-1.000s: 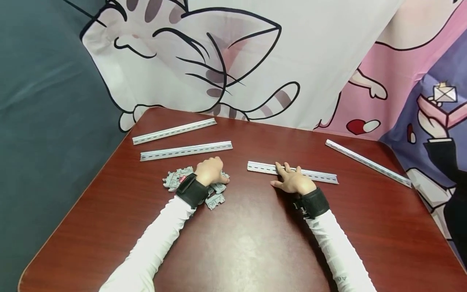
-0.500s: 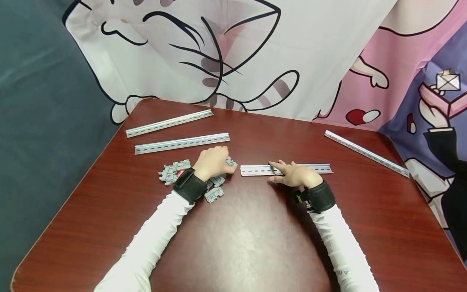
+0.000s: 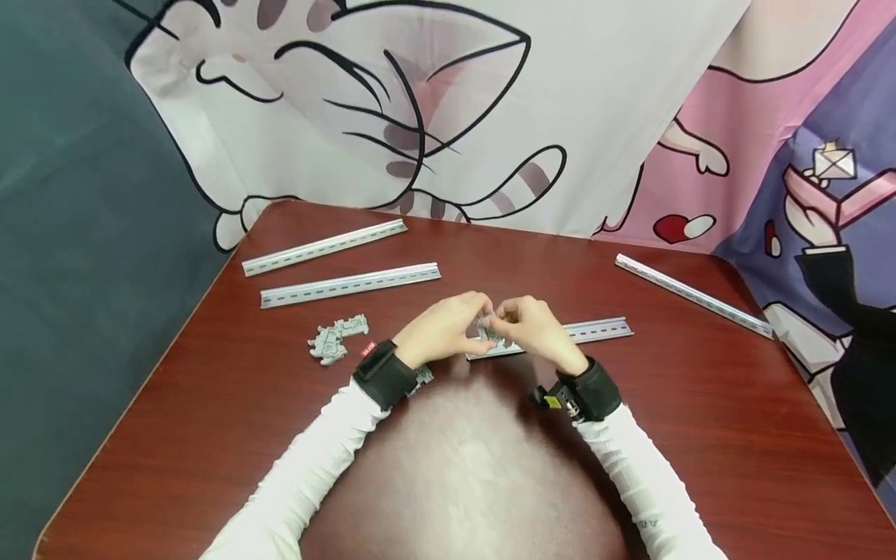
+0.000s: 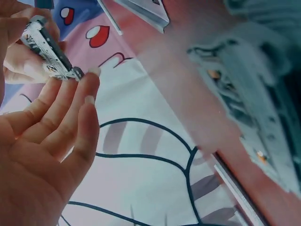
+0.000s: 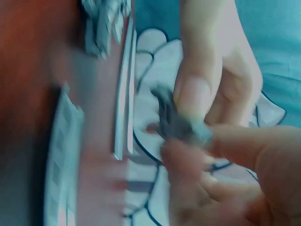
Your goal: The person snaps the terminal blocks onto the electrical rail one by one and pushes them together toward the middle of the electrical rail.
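At the near middle of a reddish-brown table (image 3: 210, 435), a person in white sleeves brings both hands together over one small grey plastic terminal block (image 3: 490, 330). The left hand (image 3: 442, 330) touches the block's end with the tips of extended fingers, the palm loosely spread. The right hand (image 3: 533, 330) pinches the block between thumb and fingers, just above the near DIN rail (image 3: 602, 330) lying on the table beneath them.

The block looks light, rigid and thin, with small moulded clips that could likely snap if forced. Its flat side faces, as pinched now, seem the safest place to take hold.

To the left, a loose pile of spare terminal blocks (image 3: 336, 339) sits near the left wrist strap. Farther back lie two more slotted rails (image 3: 350, 285), roughly parallel. A fourth rail (image 3: 693, 294) runs diagonally at the far right. A cartoon cat cloth (image 3: 434, 101) hangs behind.

The left wrist view alone shows the block's (image 4: 49, 47) ribbed metal-and-plastic edge and the left fingertips (image 4: 89, 80) meeting it. The right wrist view, blurred, shows the thumb (image 5: 197, 80) bearing on the block (image 5: 181, 125). Only the head view shows the piece held above the rail.
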Available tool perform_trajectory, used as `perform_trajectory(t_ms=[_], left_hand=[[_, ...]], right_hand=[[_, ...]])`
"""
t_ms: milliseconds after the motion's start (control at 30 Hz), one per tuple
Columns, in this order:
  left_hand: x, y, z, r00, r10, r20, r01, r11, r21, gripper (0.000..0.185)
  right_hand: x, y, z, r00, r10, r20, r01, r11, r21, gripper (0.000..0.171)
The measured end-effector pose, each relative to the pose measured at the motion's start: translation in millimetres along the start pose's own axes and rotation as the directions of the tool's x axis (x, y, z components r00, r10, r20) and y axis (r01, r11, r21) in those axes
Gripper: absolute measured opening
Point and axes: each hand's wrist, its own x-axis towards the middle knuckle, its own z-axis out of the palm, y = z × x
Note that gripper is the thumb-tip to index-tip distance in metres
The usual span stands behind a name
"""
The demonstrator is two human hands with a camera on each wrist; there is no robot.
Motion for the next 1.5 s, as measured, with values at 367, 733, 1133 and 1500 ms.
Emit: perform_trajectory(t_ms=[367,733,1133,1500], left_hand=[[-28.9,37.0,1.9,0.936,-0.273,0.223,0.171,0.904,0.391,0.038],[-25.8,49.4,18.6,0.798,-0.428,0.424,0.245,0.874,0.42,0.082],[-20.3,48.5,19.7,0.772,-0.428,0.47,0.245,0.882,0.402,0.083],[-20.3,47.7,22.5,0.789,-0.413,0.455,0.222,0.882,0.416,0.081]], right_hand=[[-1.7,13.0,33.0,0.998,0.04,-0.047,-0.045,0.993,-0.112,0.018],[18.4,8.5,39.0,0.996,-0.003,-0.093,-0.024,0.96,-0.281,0.016],[14.5,7.7,46.3,0.995,-0.038,-0.088,-0.002,0.91,-0.414,0.037],[16.6,4.5,48.5,0.998,0.057,0.016,-0.041,0.865,-0.5,0.043]])
